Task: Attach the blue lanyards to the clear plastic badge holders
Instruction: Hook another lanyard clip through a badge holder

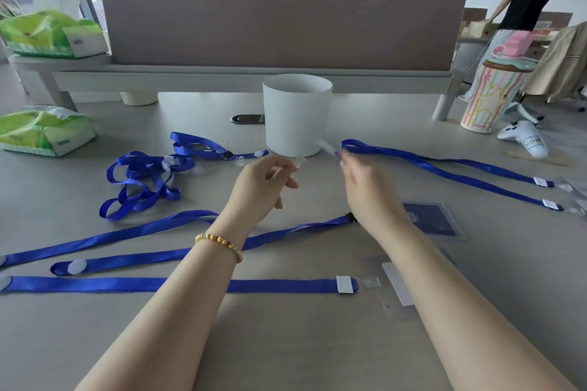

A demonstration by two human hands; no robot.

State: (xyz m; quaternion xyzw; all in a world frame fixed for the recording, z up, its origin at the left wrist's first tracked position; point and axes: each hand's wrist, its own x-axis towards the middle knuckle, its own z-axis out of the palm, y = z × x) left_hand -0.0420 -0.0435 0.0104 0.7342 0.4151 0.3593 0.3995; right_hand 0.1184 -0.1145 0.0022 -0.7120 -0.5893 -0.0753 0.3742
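Note:
Several blue lanyards lie on the grey table: a tangled heap at the left, a long one at the right, one along the front. The front one's white clip meets a clear badge holder. Another clear badge holder with a dark blue card lies right of my right wrist. My left hand has its fingers curled and pinches a small clear plastic tab. My right hand pinches a blurred clear plastic piece beside the right lanyard's loop end. Both hands hover above the table.
A white cylindrical container stands just behind my hands. Green tissue packs lie at the far left. A grey divider panel closes off the back of the desk. A person stands at the far right.

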